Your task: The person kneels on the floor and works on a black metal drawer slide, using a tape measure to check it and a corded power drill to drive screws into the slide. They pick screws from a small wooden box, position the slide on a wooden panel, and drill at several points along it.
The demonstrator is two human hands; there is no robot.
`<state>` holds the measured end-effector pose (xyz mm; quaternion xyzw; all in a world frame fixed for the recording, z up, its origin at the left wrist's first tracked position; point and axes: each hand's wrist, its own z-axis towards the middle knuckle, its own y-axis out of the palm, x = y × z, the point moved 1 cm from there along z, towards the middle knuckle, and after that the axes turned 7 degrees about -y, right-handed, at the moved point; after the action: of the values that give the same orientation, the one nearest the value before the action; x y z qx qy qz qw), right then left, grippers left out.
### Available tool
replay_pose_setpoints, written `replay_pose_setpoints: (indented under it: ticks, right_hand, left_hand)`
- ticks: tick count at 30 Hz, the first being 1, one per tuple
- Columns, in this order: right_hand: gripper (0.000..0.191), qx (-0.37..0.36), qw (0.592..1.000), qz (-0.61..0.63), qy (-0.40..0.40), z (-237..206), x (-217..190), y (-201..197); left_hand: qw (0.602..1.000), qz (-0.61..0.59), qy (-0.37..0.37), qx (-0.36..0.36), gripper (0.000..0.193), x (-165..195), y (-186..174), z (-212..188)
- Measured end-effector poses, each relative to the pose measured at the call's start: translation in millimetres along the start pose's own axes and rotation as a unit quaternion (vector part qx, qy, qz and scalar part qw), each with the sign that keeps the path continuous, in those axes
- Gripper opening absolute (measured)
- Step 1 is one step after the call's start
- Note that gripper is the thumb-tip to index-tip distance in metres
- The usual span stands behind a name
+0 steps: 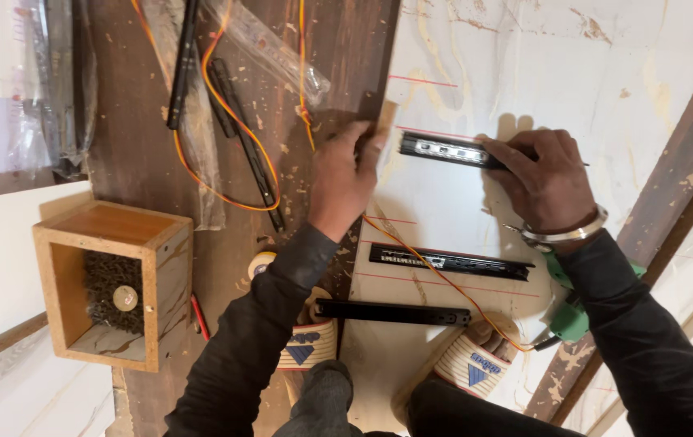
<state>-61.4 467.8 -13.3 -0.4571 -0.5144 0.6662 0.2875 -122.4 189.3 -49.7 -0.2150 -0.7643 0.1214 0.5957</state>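
Note:
My left hand [345, 176] presses flat on the edge of a white laminated board [524, 73], touching a small wood block by the left end of a black metal drawer slide [443, 150]. At the slide's right end, my right hand [544, 180] grips a thin pencil-like tool whose tip pokes out to the right. A metal bangle circles that wrist. Two more black drawer slides [451, 261] [395, 312] lie nearer to me on the board. Red lines are drawn across the board.
A small open wooden box [112, 283] holding a wire brush wheel stands at left. Orange wire [237, 121] loops over the dark dusty floor, with more slides and plastic wrap at top left. A green power tool [569, 316] lies by my right sandal. A dark wooden strip runs diagonally at right.

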Motion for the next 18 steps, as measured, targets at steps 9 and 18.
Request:
replay_pose_setpoints:
  ticks: [9, 18]
  right_hand:
    - [0.05, 0.008, 1.0, 0.029, -0.004, 10, 2, 2]
    - [0.045, 0.033, 0.996, 0.086, 0.011, 10, 12, 10]
  left_hand:
    - [0.996, 0.093, 0.003, 0.015, 0.021, 17, 10, 2]
    - [0.993, 0.109, -0.03, -0.018, 0.019, 32, 13, 10]
